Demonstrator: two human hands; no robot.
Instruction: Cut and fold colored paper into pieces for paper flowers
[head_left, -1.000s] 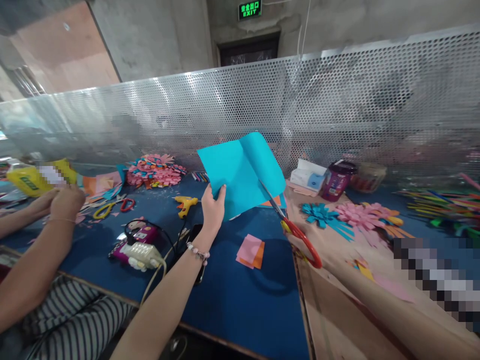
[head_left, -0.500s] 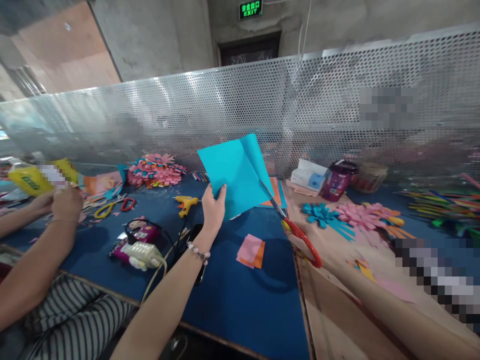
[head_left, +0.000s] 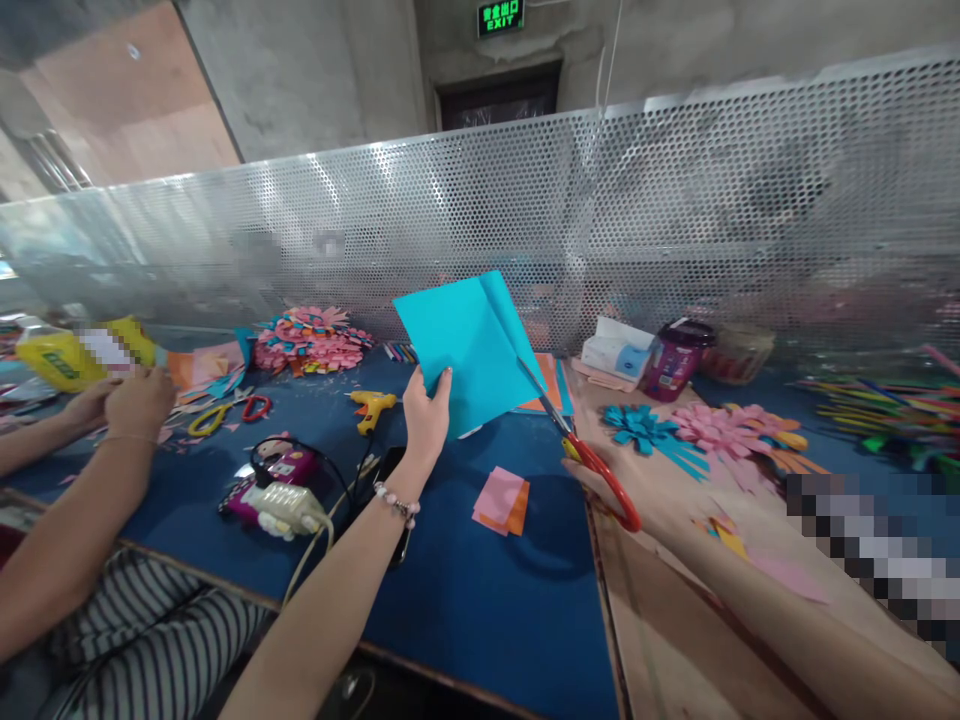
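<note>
My left hand (head_left: 427, 418) pinches a sheet of bright blue paper (head_left: 469, 345) at its lower left edge, thumb on the near face. The sheet is held up above the table, and its right side curls over. In my right hand (head_left: 607, 490) is a pair of scissors (head_left: 596, 465) with red and yellow handles. The blades point up and left and meet the sheet's right part. Below the sheet, small pink and orange paper squares (head_left: 499, 498) lie on the blue tabletop.
A yellow glue gun (head_left: 371, 408), a purple power strip (head_left: 281, 485) and a phone (head_left: 390, 465) lie to the left. Paper flowers (head_left: 641, 430) rest at right beside a purple tub (head_left: 677, 360). A co-worker's hands (head_left: 139, 410) are at far left. A perforated metal screen (head_left: 360, 220) stands behind.
The scissors' handles have drawn closer together, and the sheet's curled right side has shifted slightly left. My left hand keeps its hold. The co-worker's hands have moved slightly.
</note>
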